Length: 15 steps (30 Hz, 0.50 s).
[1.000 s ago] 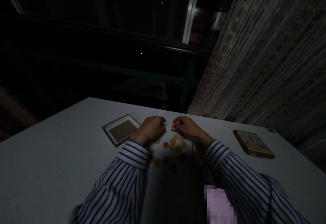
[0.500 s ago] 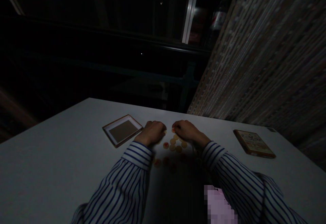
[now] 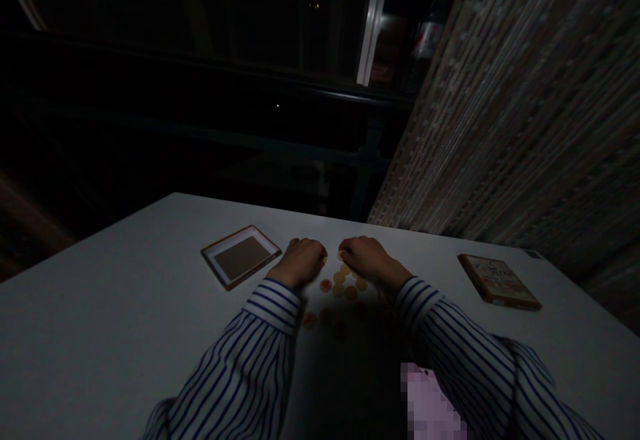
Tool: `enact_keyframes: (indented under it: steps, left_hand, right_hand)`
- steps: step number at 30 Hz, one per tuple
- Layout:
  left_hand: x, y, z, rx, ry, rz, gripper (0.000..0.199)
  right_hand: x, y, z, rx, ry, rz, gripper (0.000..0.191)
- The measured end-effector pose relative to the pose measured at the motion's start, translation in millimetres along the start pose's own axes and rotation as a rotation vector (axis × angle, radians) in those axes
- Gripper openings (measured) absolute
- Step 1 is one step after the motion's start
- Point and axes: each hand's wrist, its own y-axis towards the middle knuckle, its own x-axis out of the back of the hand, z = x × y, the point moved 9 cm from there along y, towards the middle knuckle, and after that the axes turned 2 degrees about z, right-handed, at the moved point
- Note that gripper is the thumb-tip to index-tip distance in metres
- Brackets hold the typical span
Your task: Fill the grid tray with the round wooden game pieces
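Observation:
Several round wooden Chinese chess pieces point(image 3: 339, 289) lie in a loose cluster on the white table between my forearms. Most in the cluster show plain faces, while one piece point(image 3: 325, 285) bears a red mark. My left hand point(image 3: 299, 261) is closed at the cluster's far left, its fingertips pinching a pale piece point(image 3: 325, 260). Across from it, my right hand point(image 3: 366, 257) pinches another piece point(image 3: 341, 255), plain face showing. Closer to me, a red-marked piece point(image 3: 309, 321) and a few others sit dimly in shadow.
Left of my hands lies an open shallow box tray point(image 3: 215, 271) with a brown-edged rim. A flat box with a printed top point(image 3: 500, 282) rests at the right. A pink blurred object point(image 3: 433, 403) is near my right sleeve. Beyond the table hang strand curtains point(image 3: 480, 107).
The piece at my right fingertips showed a red mark before and now shows a plain face. My left hand has barely shifted.

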Motion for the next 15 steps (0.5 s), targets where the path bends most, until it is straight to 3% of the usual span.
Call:
enact_keyframes:
  steps: [15]
  left_hand:
    - [-3.7, 4.0, 2.5, 0.014, 0.005, -0.036, 0.025]
  right_hand:
    - [-2.2, 0.0, -2.1, -0.013, -0.059, 0.017, 0.031]
